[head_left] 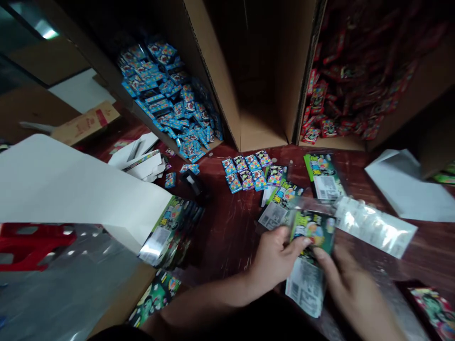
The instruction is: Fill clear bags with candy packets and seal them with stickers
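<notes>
Dozens of small, glossy blue sachets (177, 106) heap inside a rough corrugated carton (194, 57) beyond the scuffed, dark red tabletop (227, 237), where a shiny, bumpy silvery strip (375, 225) lies flat. Above the table's near side, between both hands, I see a slim rectangular packet (306, 279), its black-and-green face printed with yellow lettering over a pale block. Left thumb and fingers pinch its left edge, that left hand (273, 258) closed firmly, while the blurred right hand (359, 289) presses a thumb to its face, fingers curled by the right edge.
</notes>
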The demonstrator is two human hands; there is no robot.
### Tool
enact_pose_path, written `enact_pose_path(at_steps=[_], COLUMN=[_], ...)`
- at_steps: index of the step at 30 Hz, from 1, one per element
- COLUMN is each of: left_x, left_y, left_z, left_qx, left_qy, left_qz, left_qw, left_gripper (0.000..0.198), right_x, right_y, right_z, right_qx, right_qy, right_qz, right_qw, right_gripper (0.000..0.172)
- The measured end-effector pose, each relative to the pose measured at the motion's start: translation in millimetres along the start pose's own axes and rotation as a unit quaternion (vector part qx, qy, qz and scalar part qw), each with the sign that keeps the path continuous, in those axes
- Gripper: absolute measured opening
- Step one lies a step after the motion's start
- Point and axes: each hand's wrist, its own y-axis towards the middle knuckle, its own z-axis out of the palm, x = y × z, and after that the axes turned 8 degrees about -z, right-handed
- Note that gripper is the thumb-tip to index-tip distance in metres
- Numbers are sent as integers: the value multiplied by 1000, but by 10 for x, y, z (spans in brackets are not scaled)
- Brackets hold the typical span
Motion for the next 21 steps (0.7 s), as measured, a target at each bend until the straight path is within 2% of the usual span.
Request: enact_pose_path(at_steps=[3,5,8,10,12,13,14,15,16,18,19,21], left_x=[119,196,313,396,451,451,426,374,299,115,25,-115], left_y=[18,23,-28,-109,-202,-242,-272,-288,-289,-253,-218,-126], left_z=[-136,-280,-553,-754,-957,-1057,-1153,-1241,-1317,-1419,-1442,-1435], left_qx=[-90,-132,-151,-149,-189,-212,-213,-178,-107,60,118,155], left_qy=[-1,0,8,40,131,199,278,361,439,547,579,613], left_qz=[-17,-31,-43,-21,35,68,100,129,152,181,187,192], left_qw=[996,991,988,988,973,954,931,906,879,815,785,751], left_gripper=[36,37,40,49,75,92,106,115,118,105,96,90], right_x=[129,155,124,39,-95,-172,-246,-311,-362,-411,-410,-374], right_y=[100,217,563,947,1421,1665,1895,2100,2273,2509,2577,2647], right_z=[520,716,731,635,552,536,540,564,602,697,743,813], right_qx=[7,58,149,147,106,101,108,132,160,208,223,239], right_qy=[-29,-12,59,57,-1,-38,-63,-78,-84,-79,-73,-65], right_qz=[50,40,-30,-103,-170,-192,-214,-243,-269,-313,-329,-351], right_qw=[998,997,987,982,980,976,969,958,946,923,915,903], right_gripper=[42,46,45,50,74,85,93,97,97,93,91,92])
